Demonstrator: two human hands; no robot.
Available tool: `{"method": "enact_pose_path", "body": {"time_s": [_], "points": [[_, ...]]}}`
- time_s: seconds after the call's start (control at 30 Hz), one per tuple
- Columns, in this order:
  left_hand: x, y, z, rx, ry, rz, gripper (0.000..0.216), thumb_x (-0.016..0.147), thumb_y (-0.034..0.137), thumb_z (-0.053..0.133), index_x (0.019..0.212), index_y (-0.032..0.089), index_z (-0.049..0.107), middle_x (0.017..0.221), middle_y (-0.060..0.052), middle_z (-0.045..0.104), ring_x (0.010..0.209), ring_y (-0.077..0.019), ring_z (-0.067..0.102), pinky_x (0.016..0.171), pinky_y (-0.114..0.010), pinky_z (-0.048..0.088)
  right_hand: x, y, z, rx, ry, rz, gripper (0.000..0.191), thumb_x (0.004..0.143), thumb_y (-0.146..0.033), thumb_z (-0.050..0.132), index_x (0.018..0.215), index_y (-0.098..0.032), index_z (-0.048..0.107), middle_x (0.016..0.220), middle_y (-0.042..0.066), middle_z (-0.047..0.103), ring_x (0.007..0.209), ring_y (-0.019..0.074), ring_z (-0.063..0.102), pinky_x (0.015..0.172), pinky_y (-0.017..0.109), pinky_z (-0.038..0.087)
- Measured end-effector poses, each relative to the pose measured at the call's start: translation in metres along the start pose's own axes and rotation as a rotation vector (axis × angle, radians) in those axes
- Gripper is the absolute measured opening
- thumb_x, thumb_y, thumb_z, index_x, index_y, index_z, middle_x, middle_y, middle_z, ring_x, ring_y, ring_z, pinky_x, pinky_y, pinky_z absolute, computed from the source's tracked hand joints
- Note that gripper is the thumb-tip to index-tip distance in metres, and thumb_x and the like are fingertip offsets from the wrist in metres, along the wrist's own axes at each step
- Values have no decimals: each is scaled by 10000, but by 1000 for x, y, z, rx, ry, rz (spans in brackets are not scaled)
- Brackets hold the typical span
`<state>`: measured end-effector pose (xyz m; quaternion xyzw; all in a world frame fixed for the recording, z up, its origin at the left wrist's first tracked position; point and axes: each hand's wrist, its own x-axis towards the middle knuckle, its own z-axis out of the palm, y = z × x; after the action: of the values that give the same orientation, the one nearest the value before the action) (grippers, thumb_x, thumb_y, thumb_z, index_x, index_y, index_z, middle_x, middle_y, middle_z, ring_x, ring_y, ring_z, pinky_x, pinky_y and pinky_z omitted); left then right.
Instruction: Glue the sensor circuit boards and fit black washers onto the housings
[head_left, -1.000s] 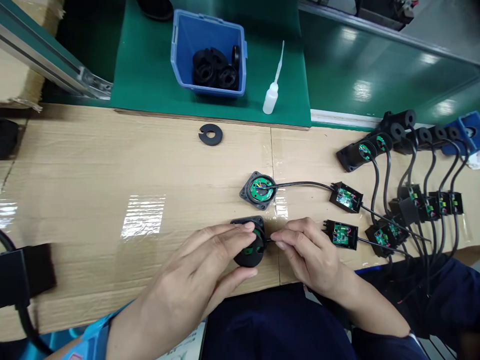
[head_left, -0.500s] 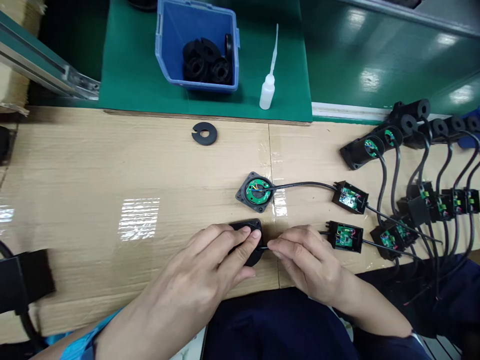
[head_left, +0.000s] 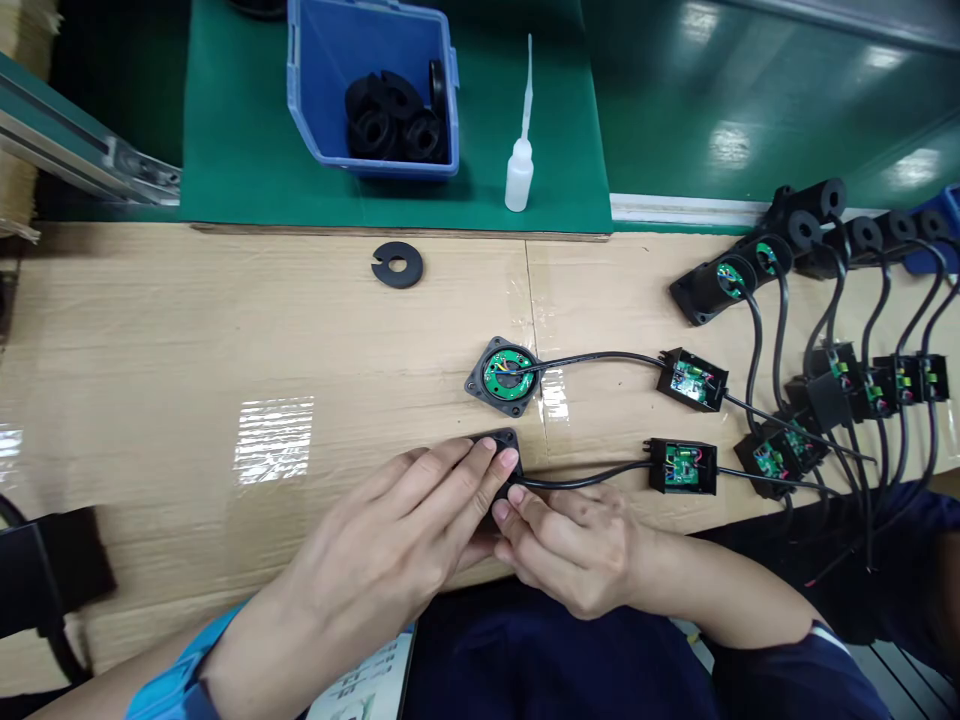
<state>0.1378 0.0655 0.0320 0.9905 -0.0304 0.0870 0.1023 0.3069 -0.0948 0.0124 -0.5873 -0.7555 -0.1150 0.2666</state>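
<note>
A black square housing (head_left: 507,439) lies mostly hidden beneath my fingers near the table's front. My left hand (head_left: 405,520) is closed over it, fingertips pressing its top. Thumb and fingers of my right hand (head_left: 577,545) pinch the housing's lower right edge. Out of the housing runs a black cable (head_left: 581,483) to a small open black box (head_left: 682,467) with a green circuit board inside. Just behind my hands sits a similar square housing (head_left: 480,384), its round green board facing up; its own cable leads to another open box (head_left: 693,379).
A slotted black ring (head_left: 398,265) lies farther back. On the green mat (head_left: 247,150) stand a blue bin (head_left: 375,170) of black rings and a white dropper bottle (head_left: 519,178). Wired black tubes (head_left: 709,290) crowd the right side. At left is a black block (head_left: 56,565) with a cable.
My right hand has let go of the cable and moved left onto the housing's edge. My left hand stays over the housing. The view has shifted slightly.
</note>
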Motion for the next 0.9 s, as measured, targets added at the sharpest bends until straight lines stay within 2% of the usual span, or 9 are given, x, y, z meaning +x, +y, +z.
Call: {"method": "enact_pose_path", "body": {"time_s": [0.07, 0.13, 0.17, 0.27, 0.37, 0.53, 0.67, 0.8, 0.9], "points": [[1, -5, 5, -41, 65, -3, 535, 1058, 424, 485, 1435, 50, 548, 1381, -172, 652, 1277, -334, 579, 993, -444, 509, 2, 1, -1, -15, -17, -9, 186, 977, -264, 638, 961, -135, 771, 829, 12, 766, 688, 103, 684, 537, 217, 548], [2, -12, 12, -147, 126, -24, 658, 973, 589, 576, 1418, 103, 581, 1350, -165, 666, 1286, -344, 577, 1009, -454, 518, 3, 3, 0, -7, -10, -22, 176, 973, -274, 652, 938, -139, 759, 815, 9, 749, 669, 100, 677, 524, 218, 541], [2, -15, 16, -220, 153, -42, 655, 951, 605, 601, 1410, 138, 595, 1332, -153, 672, 1285, -335, 580, 1026, -453, 519, 3, 4, 0, 3, -11, -29, 161, 968, -266, 661, 931, -140, 754, 817, 8, 744, 669, 98, 677, 538, 213, 548], [2, -22, 26, -471, 186, -125, 387, 1029, 377, 578, 1387, 238, 622, 1308, -88, 676, 1285, -248, 588, 1076, -395, 509, 1, 9, 2, 27, -18, -57, 141, 967, -238, 654, 928, -144, 752, 832, 1, 746, 669, 85, 677, 588, 192, 568], [2, -21, 30, -647, 127, -229, 363, 1054, 214, 514, 1385, 320, 619, 1338, -32, 663, 1292, -195, 587, 1076, -354, 498, 1, 11, 2, 25, -17, -87, 171, 982, -243, 623, 958, -136, 754, 840, -3, 756, 658, 82, 674, 576, 196, 570], [4, -12, 29, -895, 115, -390, 450, 1052, 257, 515, 1496, 313, 465, 1432, -49, 631, 1335, -223, 582, 1135, -422, 467, 3, 9, 1, -23, -22, -105, 156, 980, -225, 630, 961, -129, 752, 866, 20, 762, 693, 96, 693, 529, 211, 537], [14, -15, 30, -1109, 75, -429, 400, 1060, 303, 507, 1458, 271, 482, 1345, -71, 683, 1251, -211, 657, 1096, -382, 516, 2, 8, 0, -40, -32, -121, 128, 970, -193, 644, 907, -151, 747, 867, 21, 761, 662, 94, 676, 548, 212, 535], [16, -16, 35, -1088, 158, -418, 276, 1065, 310, 495, 1311, 235, 596, 1304, -76, 692, 1218, -204, 670, 1060, -352, 536, 1, 10, 0, -18, -29, -119, 119, 965, -199, 656, 955, -121, 746, 880, 39, 760, 688, 102, 684, 579, 220, 539], [7, -14, 34, -1015, 181, -422, 268, 1065, 285, 489, 1304, 239, 601, 1302, -73, 687, 1249, -204, 649, 1092, -354, 516, 1, 13, 0, 9, -30, -107, 136, 962, -217, 661, 990, -115, 746, 902, 35, 771, 688, 111, 689, 593, 242, 546]]}}
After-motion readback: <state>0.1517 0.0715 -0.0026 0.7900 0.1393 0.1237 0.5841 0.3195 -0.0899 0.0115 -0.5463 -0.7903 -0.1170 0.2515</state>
